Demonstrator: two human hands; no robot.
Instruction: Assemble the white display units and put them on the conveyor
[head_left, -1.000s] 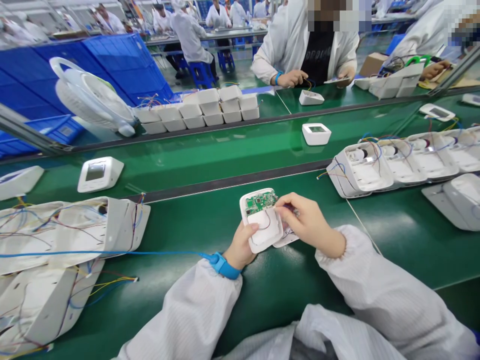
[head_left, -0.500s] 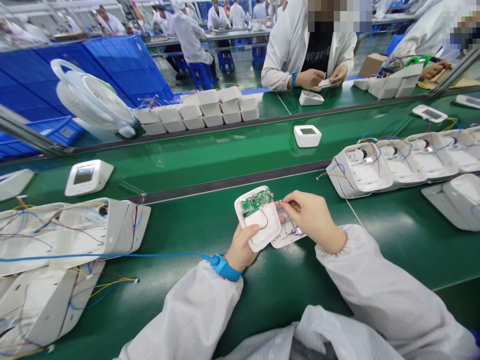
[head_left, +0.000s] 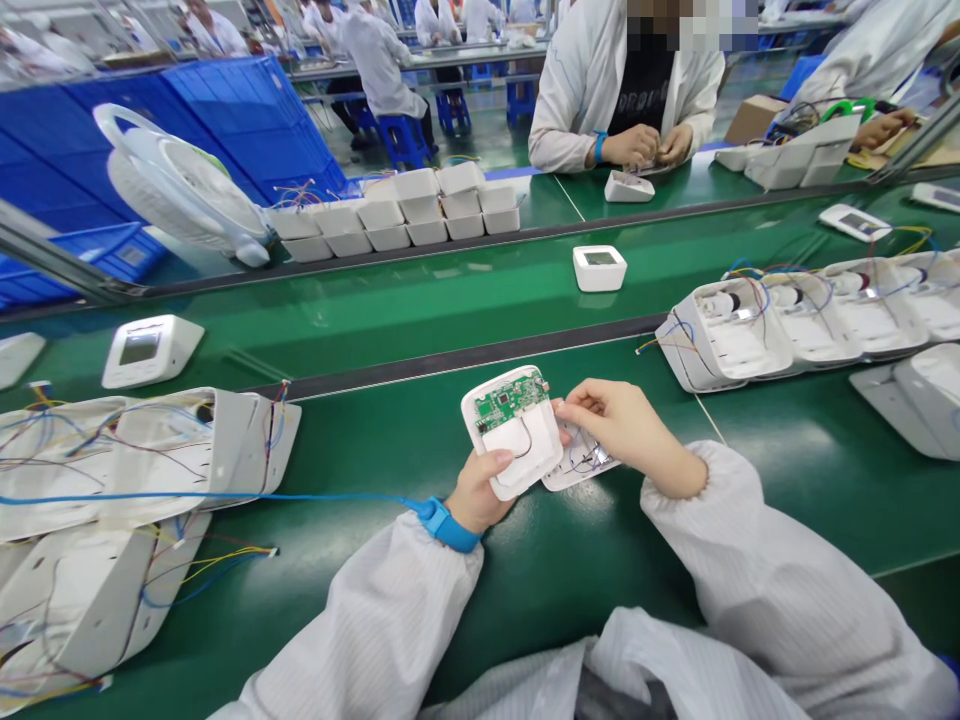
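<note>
My left hand (head_left: 482,492) is closed around a white plastic housing half (head_left: 525,465), its thumb over the lower left edge. A green circuit board (head_left: 514,400) is fixed in the upper part of this half, and a short dark wire loops below it. Behind and to the right lies the other white housing half (head_left: 581,462), with thin wires and a shiny part inside. My right hand (head_left: 626,425) pinches a wire connector at the board's right edge; the fingers mostly hide it. A blue wrist strap (head_left: 450,525) with a cord circles my left wrist.
Open white housings with loose wires (head_left: 161,455) stand at left, and a row of similar housings (head_left: 739,335) at right. Display units (head_left: 600,268) sit on the green belt (head_left: 420,300) ahead. Across it, a co-worker's hands (head_left: 652,147) handle a small housing near stacked white housings (head_left: 405,205).
My right fingertips have come closer to the board's edge, and the wires in them are less visible. Display units on the belt have shifted left. The co-worker's hands have moved slightly.
</note>
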